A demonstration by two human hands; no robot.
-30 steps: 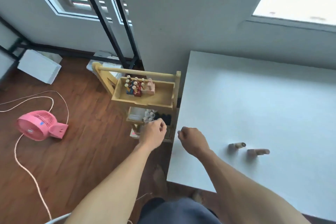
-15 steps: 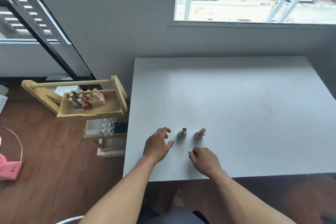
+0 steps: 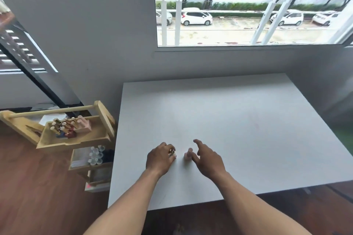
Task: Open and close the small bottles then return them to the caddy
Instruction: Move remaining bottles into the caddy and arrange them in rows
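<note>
Two small bottles stand side by side on the white table, near its front edge. My left hand curls its fingers around the left bottle, which has a gold cap; most of that bottle is hidden. The pink bottle stands free just to its right. My right hand is beside the pink bottle, fingers spread, thumb close to it, holding nothing. The wooden caddy with a dowel handle stands left of the table and holds several more small bottles.
Below the caddy's top tray is a lower shelf with white-capped containers. A grey wall and a window run behind the table. Wooden floor lies to the left. The table's front edge is close to my forearms.
The view has swung right and up, from the caddy to the table. Both hands moved forward to the bottles; the left closed around the gold-capped one, and the right opened beside the pink one.
</note>
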